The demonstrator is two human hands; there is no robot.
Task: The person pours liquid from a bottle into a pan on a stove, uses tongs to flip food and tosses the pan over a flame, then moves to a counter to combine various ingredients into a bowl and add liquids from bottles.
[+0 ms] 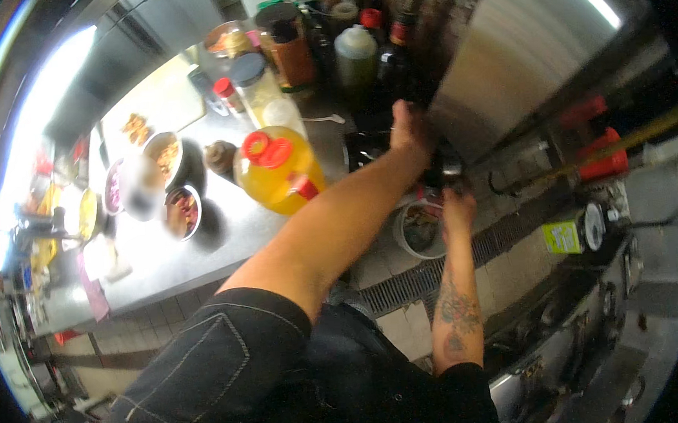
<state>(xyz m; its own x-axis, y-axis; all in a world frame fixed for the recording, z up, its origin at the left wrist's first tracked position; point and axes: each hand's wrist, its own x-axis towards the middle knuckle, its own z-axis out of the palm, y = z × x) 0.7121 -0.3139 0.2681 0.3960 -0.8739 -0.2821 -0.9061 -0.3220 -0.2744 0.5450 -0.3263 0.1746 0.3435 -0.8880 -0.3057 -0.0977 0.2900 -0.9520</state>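
Observation:
My left hand [410, 127] reaches forward beside a dark glass bottle [394, 60] and over a glossy black object [367, 149]; its fingers are blurred and partly hidden. Lower down, my right hand [459, 206] is at a dark object with a shiny part [451, 169], too dim to name. Whether either hand grips anything is unclear. A white bucket [402, 230] with mixed contents stands low, just left of my right wrist. Nearer my left forearm, a large clear jug of yellow liquid with a red cap [280, 171] is on the steel counter [223, 243].
Bowls of chopped food [183, 213] and a white cutting board [180, 93] lie on the counter at left. A squeeze bottle [356, 54] and several jars crowd the back. A floor drain grate [403, 286] runs below; a stove [553, 326] stands at right.

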